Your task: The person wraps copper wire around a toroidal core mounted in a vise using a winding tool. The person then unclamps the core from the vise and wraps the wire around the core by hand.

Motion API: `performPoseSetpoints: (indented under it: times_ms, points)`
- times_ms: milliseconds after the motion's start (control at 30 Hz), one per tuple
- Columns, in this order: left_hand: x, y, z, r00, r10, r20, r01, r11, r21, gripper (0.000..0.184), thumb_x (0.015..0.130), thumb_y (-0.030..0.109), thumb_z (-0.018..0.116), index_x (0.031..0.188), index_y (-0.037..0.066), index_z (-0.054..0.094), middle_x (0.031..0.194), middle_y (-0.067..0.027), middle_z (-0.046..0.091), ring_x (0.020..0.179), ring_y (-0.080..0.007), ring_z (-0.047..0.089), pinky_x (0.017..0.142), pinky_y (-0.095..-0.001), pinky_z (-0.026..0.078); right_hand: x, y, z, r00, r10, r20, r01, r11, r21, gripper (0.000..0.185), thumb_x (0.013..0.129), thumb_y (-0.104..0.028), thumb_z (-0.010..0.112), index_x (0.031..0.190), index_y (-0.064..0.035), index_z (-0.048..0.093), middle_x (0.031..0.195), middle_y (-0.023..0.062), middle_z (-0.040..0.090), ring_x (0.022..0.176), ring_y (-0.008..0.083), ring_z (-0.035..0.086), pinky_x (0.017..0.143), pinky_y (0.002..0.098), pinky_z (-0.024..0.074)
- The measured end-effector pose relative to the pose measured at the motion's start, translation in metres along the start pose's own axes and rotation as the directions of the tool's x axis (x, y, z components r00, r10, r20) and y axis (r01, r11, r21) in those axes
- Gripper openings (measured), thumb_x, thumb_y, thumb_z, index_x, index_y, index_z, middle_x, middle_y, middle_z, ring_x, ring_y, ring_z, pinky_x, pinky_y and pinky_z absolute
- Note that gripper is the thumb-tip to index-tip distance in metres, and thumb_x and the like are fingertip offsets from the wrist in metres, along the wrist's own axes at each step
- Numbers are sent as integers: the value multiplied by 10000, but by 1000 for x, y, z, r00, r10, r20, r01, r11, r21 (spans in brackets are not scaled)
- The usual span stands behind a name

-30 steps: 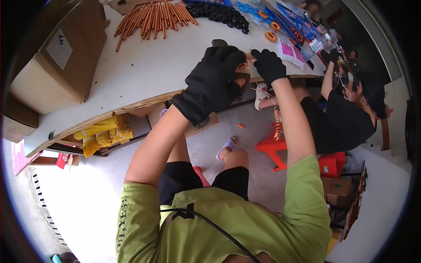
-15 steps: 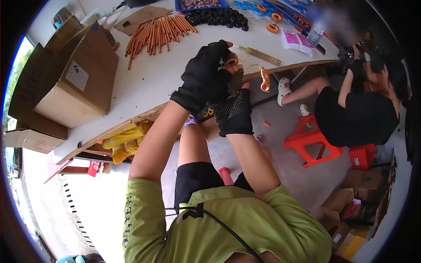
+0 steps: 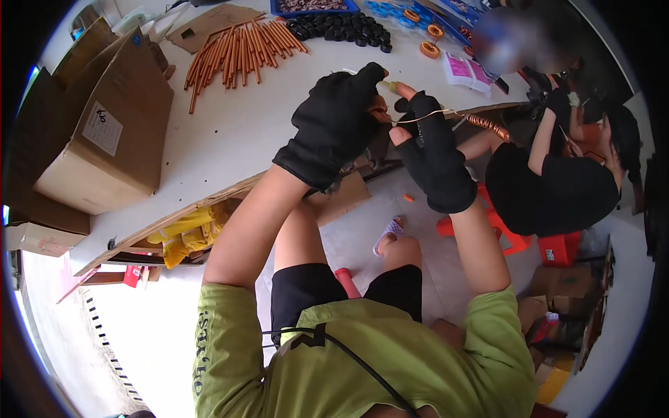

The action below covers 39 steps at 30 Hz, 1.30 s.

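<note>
My left hand (image 3: 334, 122), in a black fingerless glove, is closed around a small ring wound with copper wire (image 3: 377, 106); its fingers hide part of the ring. From the ring a thin copper wire (image 3: 421, 117) runs right to a loose spiral of copper wire (image 3: 488, 126), which hangs in the air. My right hand (image 3: 439, 157), gloved the same way, is just right of the ring with thumb and forefinger spread apart. The wire crosses by its fingers; whether they touch it I cannot tell. A yellowish stick-shaped tool on the table is almost wholly hidden behind my hands.
On the white table (image 3: 202, 157) are copper-coloured rods (image 3: 240, 56), black rings (image 3: 341, 29), a blue tray (image 3: 313, 12), wound rings (image 3: 429, 49) and a pink-and-white packet (image 3: 467, 72). A cardboard box (image 3: 111, 132) stands left. Another person (image 3: 550, 174) sits at right by a red stool (image 3: 512, 237).
My right hand has moved right and up, away from beneath the ring, and its fingers have spread. The wire spiral has swung right and up, drawing the wire straighter. My left hand keeps the ring.
</note>
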<state>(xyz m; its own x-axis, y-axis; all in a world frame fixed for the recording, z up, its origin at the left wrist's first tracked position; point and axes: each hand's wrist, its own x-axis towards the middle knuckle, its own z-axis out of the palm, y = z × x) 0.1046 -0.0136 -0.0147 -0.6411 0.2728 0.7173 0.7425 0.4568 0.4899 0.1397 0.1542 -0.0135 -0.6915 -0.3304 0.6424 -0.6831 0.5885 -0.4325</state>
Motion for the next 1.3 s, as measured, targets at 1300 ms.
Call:
performPoseSetpoints:
  times_ms: [1300]
  points:
    - [-36,-24,22,948,-143,-283,77,970,-230,402,594,198,729,949,59,602,1005,-103,572,974,-303,512,775,-373,453,-10,-17,43,940,135,-314,-36,953,301,167,893,-171,478,916,-6,478,833,66,534,762,126,519,709,260,434]
